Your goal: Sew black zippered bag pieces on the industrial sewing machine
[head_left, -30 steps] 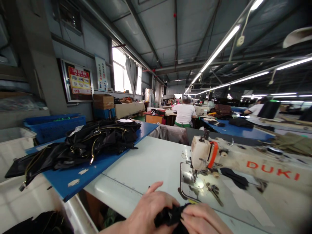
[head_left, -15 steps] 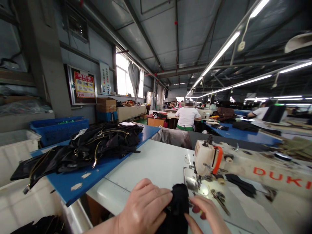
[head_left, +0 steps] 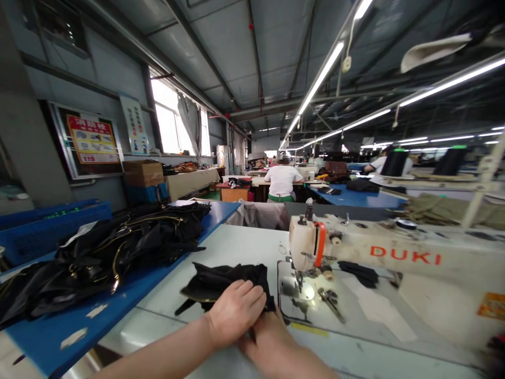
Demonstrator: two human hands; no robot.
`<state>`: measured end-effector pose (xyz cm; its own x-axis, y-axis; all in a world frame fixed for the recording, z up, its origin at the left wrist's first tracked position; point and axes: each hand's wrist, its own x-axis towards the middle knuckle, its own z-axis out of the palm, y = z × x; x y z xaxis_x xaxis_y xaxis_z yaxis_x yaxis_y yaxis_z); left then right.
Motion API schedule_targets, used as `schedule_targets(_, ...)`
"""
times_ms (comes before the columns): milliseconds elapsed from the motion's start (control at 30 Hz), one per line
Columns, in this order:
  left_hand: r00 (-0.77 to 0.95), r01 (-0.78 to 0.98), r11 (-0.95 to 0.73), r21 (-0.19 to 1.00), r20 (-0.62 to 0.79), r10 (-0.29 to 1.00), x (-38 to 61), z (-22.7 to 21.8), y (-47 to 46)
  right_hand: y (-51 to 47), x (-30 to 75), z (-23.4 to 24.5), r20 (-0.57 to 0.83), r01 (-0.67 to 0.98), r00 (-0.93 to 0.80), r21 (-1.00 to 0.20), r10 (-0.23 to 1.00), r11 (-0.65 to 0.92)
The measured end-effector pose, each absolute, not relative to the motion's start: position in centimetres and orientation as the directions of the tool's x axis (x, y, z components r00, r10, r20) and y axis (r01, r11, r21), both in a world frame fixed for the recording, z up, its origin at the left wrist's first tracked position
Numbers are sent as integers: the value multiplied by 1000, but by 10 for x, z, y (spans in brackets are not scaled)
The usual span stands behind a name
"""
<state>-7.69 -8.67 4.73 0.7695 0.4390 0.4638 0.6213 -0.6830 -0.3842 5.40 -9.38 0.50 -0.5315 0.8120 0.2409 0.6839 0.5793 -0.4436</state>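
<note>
A black fabric piece with a gold zipper along one edge [head_left: 213, 281] lies bunched on the pale sewing table, left of the needle area. My left hand [head_left: 239, 310] is closed over its near right part, fingers curled on the cloth. Just below and right of it, my right hand [head_left: 272, 337] grips the near right edge of the same piece. Its fingertips are partly hidden by the cloth and the left hand. Close by on the right stands the sewing machine [head_left: 302, 239], its needle over a lit metal plate.
At the left, a blue board [head_left: 122, 300] bears a heap of black zippered pieces [head_left: 130, 237]. Behind it is a blue basket [head_left: 55, 221]. Under the machine arm lie a small black strip [head_left: 359, 273] and white paper [head_left: 384, 310]. A person [head_left: 283, 179] sits farther ahead.
The black fabric has gone from upright between both hands to lying on the table, spread leftward. My hands have come together at its right edge. The camera view has turned right.
</note>
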Motion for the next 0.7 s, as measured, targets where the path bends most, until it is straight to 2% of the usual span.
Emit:
schedule_targets(67,752,641,-705,-304,434,496,-76,25,-78,-107,86,3,185,699,-541,-445,821,560)
schedule_targets(167,700,687,-702,-187,431,570,-66,8,-70,-125,137,8,159,632,-618,-482,770,607)
schedule_targets(233,678,699,-702,-135,437,591,-58,6,-65,-131,172,13,185,648,-578,-487,794,585)
schedule_targets(300,675,694,-713,-104,439,593,-51,7,-58,-128,210,16,224,725,-456,-467,861,506)
schedule_targets(433,664,694,-717,-61,438,606,-40,8,-43,-102,287,17,326,904,-205,-299,923,306)
schedule_targets(500,654,702,-711,-38,428,623,-35,7,-38,-87,316,17,310,962,-118,-199,943,186)
schedule_targets(600,639,710,-704,13,406,653,-30,3,-34,-73,336,18,227,985,-112,-106,967,139)
schedule_targets(700,621,711,-699,73,402,673,-29,-2,-33,-70,336,17,188,984,-135,-91,973,154)
